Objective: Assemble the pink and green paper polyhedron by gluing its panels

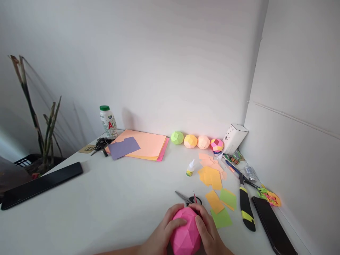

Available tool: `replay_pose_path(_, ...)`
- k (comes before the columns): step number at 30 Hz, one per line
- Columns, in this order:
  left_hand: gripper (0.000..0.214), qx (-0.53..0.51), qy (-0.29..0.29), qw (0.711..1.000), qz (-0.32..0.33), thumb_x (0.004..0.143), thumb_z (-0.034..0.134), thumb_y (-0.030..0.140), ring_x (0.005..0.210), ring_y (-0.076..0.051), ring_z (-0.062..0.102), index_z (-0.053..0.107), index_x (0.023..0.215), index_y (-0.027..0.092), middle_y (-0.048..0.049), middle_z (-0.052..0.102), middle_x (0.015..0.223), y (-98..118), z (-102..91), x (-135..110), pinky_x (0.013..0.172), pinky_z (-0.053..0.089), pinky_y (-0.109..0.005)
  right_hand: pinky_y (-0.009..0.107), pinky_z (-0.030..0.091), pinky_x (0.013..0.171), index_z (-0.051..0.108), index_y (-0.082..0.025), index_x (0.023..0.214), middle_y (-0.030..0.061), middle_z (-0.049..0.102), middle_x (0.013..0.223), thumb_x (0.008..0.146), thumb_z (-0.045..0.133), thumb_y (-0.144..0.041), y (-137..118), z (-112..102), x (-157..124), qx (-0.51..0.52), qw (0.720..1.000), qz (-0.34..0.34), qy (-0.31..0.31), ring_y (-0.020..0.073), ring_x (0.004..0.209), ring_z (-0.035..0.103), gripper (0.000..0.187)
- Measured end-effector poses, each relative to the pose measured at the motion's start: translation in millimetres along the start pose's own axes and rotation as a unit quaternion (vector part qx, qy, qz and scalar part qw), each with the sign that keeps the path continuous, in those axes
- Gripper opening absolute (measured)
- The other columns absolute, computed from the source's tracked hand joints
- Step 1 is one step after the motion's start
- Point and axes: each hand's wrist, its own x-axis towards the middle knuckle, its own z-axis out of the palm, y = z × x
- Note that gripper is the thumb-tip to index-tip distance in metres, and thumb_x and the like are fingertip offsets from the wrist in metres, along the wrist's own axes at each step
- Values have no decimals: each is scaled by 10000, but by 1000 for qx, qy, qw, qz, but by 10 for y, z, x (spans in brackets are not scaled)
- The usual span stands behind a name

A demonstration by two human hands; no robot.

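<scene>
A large pink faceted paper ball (pixel 186 233) is held between my two hands near the front edge of the view. My left hand (pixel 166 228) wraps its left side, with the thumb lying across the upper face. Around the right side curls my right hand (pixel 208 228), thumb pressed on the paper. A thin red-tipped tool (pixel 195 198) sticks up beside the right fingers; whether they grip it I cannot tell. Just beyond the ball lie scissors (pixel 183 196) with black handles, partly hidden by my hands.
Small glue bottle (pixel 190 168), orange paper pieces (pixel 211 177) and green paper pieces (pixel 221 217) lie ahead and right. Several small paper balls (pixel 190 141) line the wall. A knife (pixel 247 209) and phone (pixel 273 225) lie right; paper sheets (pixel 151 141) and a white bottle (pixel 108 124) stand back left.
</scene>
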Motion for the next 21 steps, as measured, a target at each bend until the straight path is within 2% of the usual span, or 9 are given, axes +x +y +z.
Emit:
replay_pose_path(15,744,1,2,1000,-3,744,763,309,1363,-411,331,338,1355,296,-192,255,1459,-4,7,-11,1043,390,-534,371,525,893,630,-229,1129,101,695,1093,945,397,-565,41,-3,-9,-10,1000,2,1,250,995,649,448)
replay_pose_path(21,769,8,0,1000,6,734,772,281,1358,-407,345,325,1360,299,-197,263,1455,-7,1,3,1041,393,-533,355,554,853,622,-230,1141,111,703,1091,960,384,-530,87,-19,13,-12,999,-34,-17,250,986,667,424)
